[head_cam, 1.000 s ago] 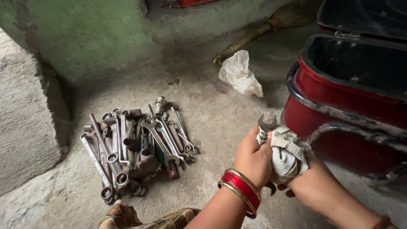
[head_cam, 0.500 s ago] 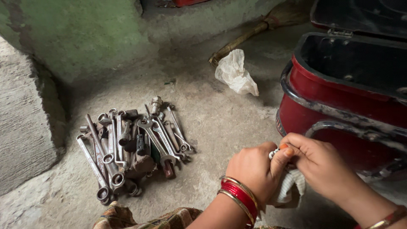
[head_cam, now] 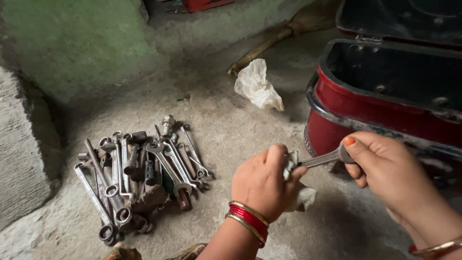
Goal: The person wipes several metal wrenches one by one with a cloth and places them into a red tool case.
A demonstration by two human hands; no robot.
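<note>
Left hand (head_cam: 262,185) is bunched around a whitish rag (head_cam: 301,195), gripping it over one end of a small metal wrench (head_cam: 320,159). Right hand (head_cam: 385,168) pinches the wrench's other end between thumb and fingers, just in front of the open red toolbox (head_cam: 385,113) at about 2 o'clock. A pile of wrenches (head_cam: 139,173) sits on the concrete floor (head_cam: 231,130) at 9 o'clock, and a crumpled plastic bag (head_cam: 257,84) lies at 12.

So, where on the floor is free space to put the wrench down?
Bare concrete lies between the tool pile and the crumpled white bag, and also in front of the red toolbox. It is crowded at the pile and between both hands.
</note>
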